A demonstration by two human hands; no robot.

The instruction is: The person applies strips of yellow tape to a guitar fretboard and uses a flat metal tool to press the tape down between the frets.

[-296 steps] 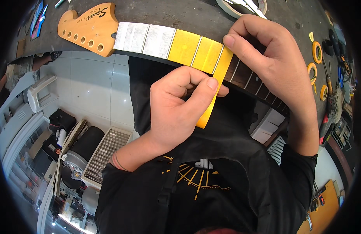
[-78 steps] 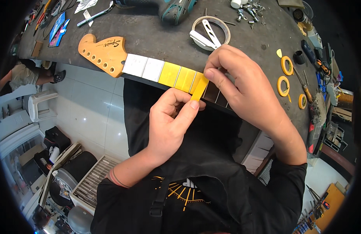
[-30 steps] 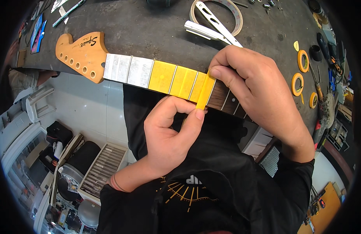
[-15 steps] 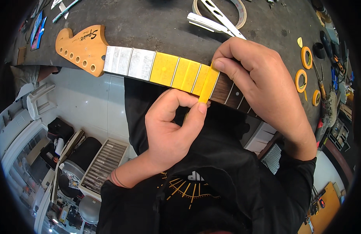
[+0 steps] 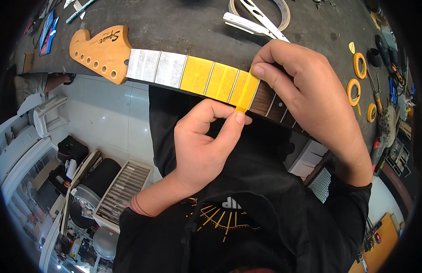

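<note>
Along the near edge of the dark, scuffed tabletop (image 5: pixel 192 27), the long, brown wooden guitar neck (image 5: pixel 263 99) pointed its honey-coloured headstock (image 5: pixel 101 53) left, its axis sloping down rightward. The bare left hand (image 5: pixel 205 143) pinched a narrow, flat yellow tape strip's (image 5: pixel 246 93) near end; the bare right hand (image 5: pixel 302 77) was clamped on its far end. A pale rectangular box (image 5: pixel 147 171) held slender grey strips (image 5: pixel 124 190).

Left hand (image 5: pixel 202 139) and right hand (image 5: pixel 301 75) hold yellow tape (image 5: pixel 246 94) across a fretboard (image 5: pixel 262 98).
</note>
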